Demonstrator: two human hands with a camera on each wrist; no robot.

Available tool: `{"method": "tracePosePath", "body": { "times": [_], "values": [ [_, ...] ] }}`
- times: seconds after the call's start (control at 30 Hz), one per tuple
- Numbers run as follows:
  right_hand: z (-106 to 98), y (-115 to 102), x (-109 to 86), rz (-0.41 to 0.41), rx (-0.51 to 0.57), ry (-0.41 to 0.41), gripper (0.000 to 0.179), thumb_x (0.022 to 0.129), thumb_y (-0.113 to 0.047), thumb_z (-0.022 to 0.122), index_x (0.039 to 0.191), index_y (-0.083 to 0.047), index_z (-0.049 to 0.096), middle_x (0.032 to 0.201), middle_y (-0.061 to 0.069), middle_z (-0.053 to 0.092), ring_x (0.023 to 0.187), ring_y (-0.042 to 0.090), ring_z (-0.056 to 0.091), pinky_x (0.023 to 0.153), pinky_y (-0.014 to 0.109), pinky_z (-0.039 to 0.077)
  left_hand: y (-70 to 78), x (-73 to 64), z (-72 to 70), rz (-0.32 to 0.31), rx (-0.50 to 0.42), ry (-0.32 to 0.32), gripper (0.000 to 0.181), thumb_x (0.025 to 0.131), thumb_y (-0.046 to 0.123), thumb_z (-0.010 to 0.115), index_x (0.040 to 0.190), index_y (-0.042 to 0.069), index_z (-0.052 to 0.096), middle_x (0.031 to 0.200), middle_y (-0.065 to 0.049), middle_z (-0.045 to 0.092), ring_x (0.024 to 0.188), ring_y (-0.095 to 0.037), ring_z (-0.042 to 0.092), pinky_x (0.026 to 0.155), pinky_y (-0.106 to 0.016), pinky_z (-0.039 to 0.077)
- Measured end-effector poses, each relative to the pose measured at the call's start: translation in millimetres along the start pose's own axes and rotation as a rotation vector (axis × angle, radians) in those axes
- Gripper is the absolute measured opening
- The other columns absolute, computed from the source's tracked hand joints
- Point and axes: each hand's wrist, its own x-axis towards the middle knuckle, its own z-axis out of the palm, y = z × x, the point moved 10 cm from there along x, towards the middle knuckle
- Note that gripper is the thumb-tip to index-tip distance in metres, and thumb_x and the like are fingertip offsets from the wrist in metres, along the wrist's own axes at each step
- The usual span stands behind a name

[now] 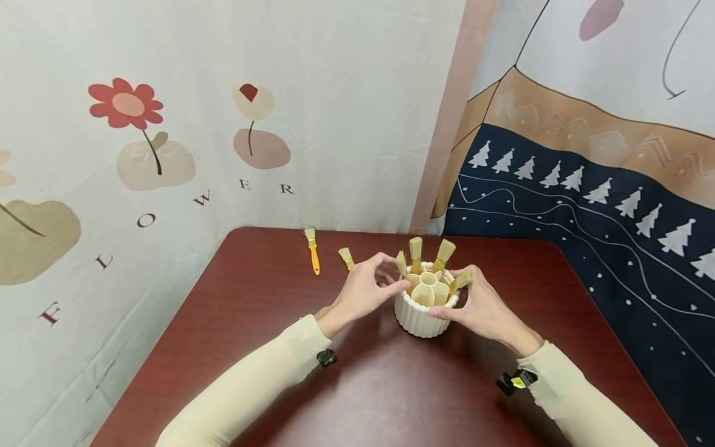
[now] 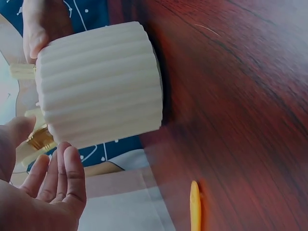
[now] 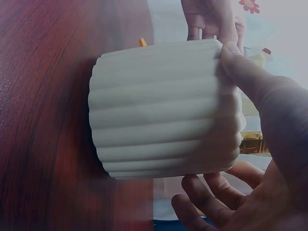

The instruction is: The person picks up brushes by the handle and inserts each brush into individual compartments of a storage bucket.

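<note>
A white ribbed pot (image 1: 421,320) stands on the table, with a petal-shaped divider (image 1: 427,292) in its mouth. Several flat bristle brushes (image 1: 416,251) stand bristles-up around the divider. My right hand (image 1: 488,310) grips the pot's right side, its thumb over the near rim and its fingers round the wall, as the right wrist view shows. At the left rim, my left hand (image 1: 365,292) has thumb and fingers loosely spread on either side of a brush (image 2: 41,138) standing in the pot; that brush's handle is hidden inside.
Left of the pot lies a brush with a yellow handle (image 1: 315,257). Another brush (image 1: 346,257) lies closer to my left hand, which partly hides it. The dark red table (image 1: 234,347) ends at a patterned curtain (image 1: 346,124) behind.
</note>
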Motion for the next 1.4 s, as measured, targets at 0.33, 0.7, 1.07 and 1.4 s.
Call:
{"method": "tracePosePath", "body": {
  "times": [0.33,0.7,1.07,1.4],
  "values": [
    [0,0,0.4,0.01,-0.005,-0.003,0.092,0.088,-0.057,0.101,0.145,-0.003,0.055,0.147,0.02,0.059,0.129,0.031,0.063,0.1,0.041,0.057,-14.5,-2.2,-20.3,0.03,-0.006,0.005,0.042,0.1,0.027,0.096,0.134,0.012,0.077,0.131,-0.005,0.086,0.102,-0.018,0.084,0.094,-0.041,0.072],
    [-3,1,0.3,0.038,-0.042,0.01,0.091,0.088,-0.061,0.1,0.142,-0.004,0.054,0.146,0.021,0.058,0.123,0.032,0.061,0.093,0.036,0.054,-41.9,1.3,-46.8,0.035,0.088,0.016,0.041,0.101,0.027,0.095,0.133,0.01,0.077,0.133,-0.01,0.084,0.106,-0.025,0.085,0.095,-0.047,0.072],
    [1,1,-5.0,0.059,-0.056,0.035,0.099,0.088,-0.063,0.099,0.149,-0.001,0.053,0.147,0.021,0.057,0.127,0.032,0.064,0.096,0.04,0.055,-79.9,2.3,-81.1,0.05,0.242,0.039,0.04,0.104,0.019,0.092,0.135,0.0,0.075,0.131,-0.021,0.083,0.109,-0.032,0.084,0.099,-0.051,0.071],
    [6,-4,-9.4,0.08,-0.074,0.071,0.097,0.088,-0.067,0.098,0.143,-0.002,0.05,0.151,0.024,0.055,0.137,0.04,0.067,0.103,0.048,0.058,-129.7,-0.5,-121.1,-0.063,0.456,0.043,0.042,0.108,0.022,0.086,0.145,0.003,0.075,0.135,-0.021,0.08,0.111,-0.039,0.074,0.099,-0.055,0.062]
  ]
}}
